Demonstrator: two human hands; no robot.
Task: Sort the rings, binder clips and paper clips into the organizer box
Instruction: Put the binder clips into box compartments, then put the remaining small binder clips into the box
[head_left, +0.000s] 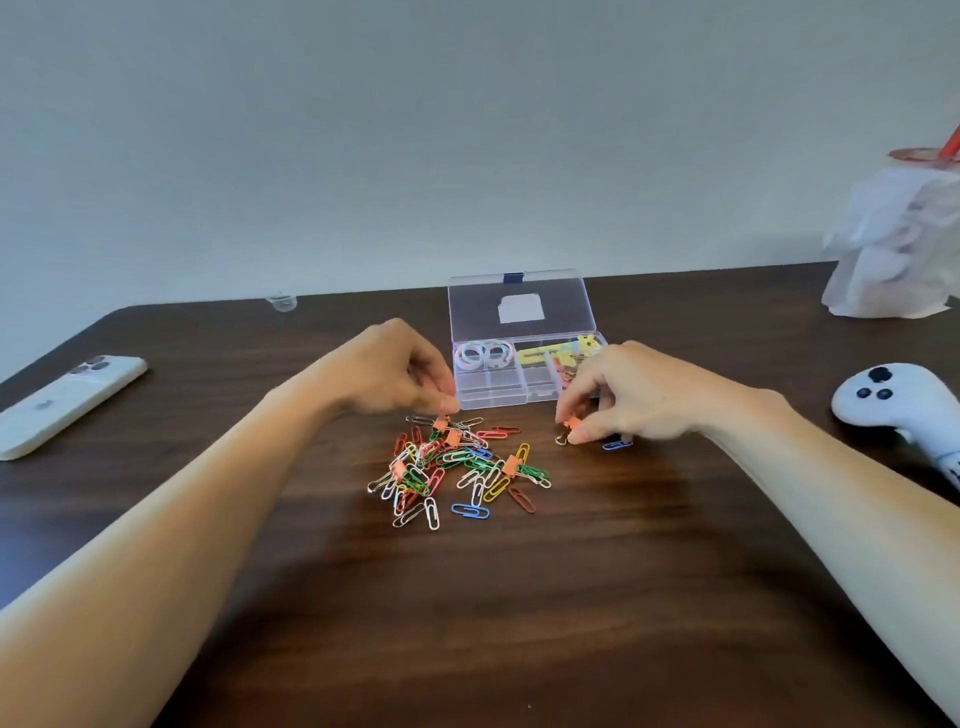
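A clear organizer box (493, 392) stands open on the dark wooden table, its lid tilted back. Pastel rings (484, 354) lie in its back left compartment and yellow binder clips (558, 353) in the back right one. In front of the box lies a heap of coloured paper clips (457, 467) with several small orange binder clips mixed in. My left hand (395, 371) hovers over the heap's far edge, fingertips pinched just above an orange binder clip (440, 423). My right hand (623, 395) pinches another orange binder clip (570, 426) to the right of the heap. A blue paper clip (617, 445) lies under that hand.
A white phone (67, 402) lies face down at the left edge. A white game controller (904, 402) rests at the right. A white crumpled bag (898, 239) stands at the back right. A small clear cap (281, 301) sits by the wall.
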